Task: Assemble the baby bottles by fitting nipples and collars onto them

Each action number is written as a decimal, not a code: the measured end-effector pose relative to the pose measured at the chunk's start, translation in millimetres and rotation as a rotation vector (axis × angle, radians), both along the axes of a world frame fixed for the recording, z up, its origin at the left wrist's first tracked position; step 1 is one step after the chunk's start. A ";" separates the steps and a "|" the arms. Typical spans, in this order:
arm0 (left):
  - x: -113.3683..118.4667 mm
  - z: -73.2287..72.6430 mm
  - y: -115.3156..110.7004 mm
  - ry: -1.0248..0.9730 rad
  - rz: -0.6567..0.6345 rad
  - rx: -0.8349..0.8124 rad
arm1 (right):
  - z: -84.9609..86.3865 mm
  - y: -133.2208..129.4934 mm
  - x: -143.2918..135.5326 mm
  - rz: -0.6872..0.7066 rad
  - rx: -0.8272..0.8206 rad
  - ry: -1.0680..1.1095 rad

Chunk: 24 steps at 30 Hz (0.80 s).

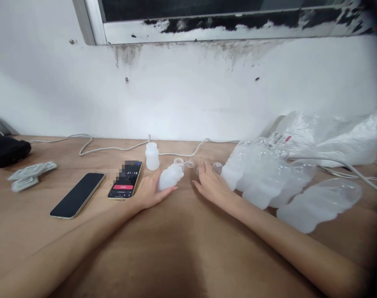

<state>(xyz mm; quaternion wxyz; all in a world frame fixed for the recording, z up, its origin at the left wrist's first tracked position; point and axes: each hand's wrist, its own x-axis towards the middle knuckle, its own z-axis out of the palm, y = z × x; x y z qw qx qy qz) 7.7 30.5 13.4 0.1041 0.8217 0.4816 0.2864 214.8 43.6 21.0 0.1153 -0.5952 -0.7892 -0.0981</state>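
Note:
My left hand is closed round a translucent white bottle, which is tilted with its open mouth up and to the right. To the right, my right hand has its fingers apart over the table, beside some small clear plastic pieces. One clear piece lies just right of its fingers, and another lies near the bottle's mouth. What the right fingertips touch is hard to make out. A second white bottle stands upright behind my left hand.
Several translucent bottles with clear caps lie at the right, before a clear plastic bag. Two phones, small white packets and a black case are at the left. A white cable runs along the wall.

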 end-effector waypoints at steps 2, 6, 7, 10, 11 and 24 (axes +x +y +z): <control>-0.5 -0.7 0.6 -0.010 -0.005 -0.004 | -1.0 -0.6 1.4 0.030 0.036 0.002; -2.1 -2.4 2.3 -0.047 -0.018 -0.023 | -0.6 -7.5 3.6 0.193 0.056 0.098; -2.3 -2.4 2.7 -0.056 -0.021 -0.025 | -1.0 -9.7 3.8 0.241 0.063 0.135; -2.8 -1.6 4.0 -0.083 -0.032 -0.020 | -4.8 -15.5 4.2 0.309 0.076 0.250; -2.9 -1.2 4.4 -0.090 -0.037 -0.022 | -7.0 -16.9 4.5 0.319 0.066 0.297; -3.3 3.8 4.5 -0.034 -0.098 -0.028 | -13.2 -24.3 -0.4 0.332 0.057 1.172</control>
